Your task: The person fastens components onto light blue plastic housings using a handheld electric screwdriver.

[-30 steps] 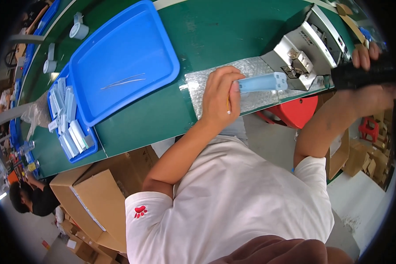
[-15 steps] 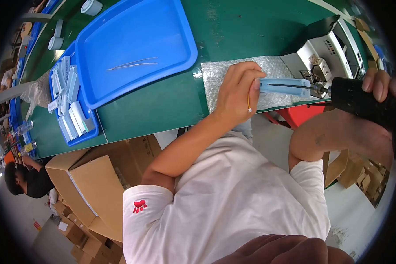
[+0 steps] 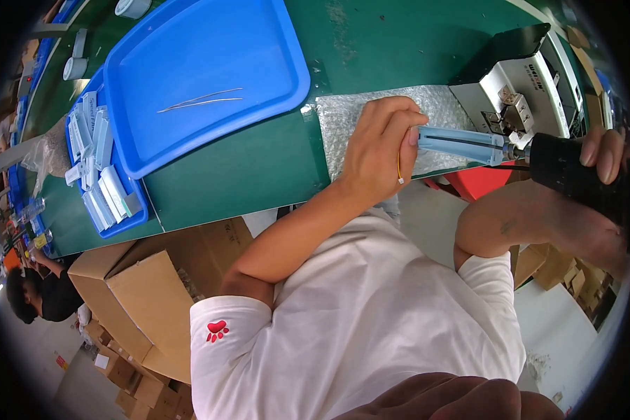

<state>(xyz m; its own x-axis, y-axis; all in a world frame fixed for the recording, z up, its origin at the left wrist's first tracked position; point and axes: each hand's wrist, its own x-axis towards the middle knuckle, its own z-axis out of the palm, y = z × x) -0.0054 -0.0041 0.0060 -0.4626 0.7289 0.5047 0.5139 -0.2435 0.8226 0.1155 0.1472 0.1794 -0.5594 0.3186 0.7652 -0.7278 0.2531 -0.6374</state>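
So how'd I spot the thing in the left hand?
Find the green table, then the bubble wrap at its near edge. Over it, the left hand grips a long pale-blue piece. Unlike similar pieces in the leftmost blue tray, this one has a black tool at its right end.

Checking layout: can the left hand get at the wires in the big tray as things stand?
Probably not: the left hand is holding the blue housing. Otherwise the way to the wires looks free.

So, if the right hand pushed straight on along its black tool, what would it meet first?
Probably the light-blue piece in the left hand; the black tool seemingly touches its end, depth unclear.
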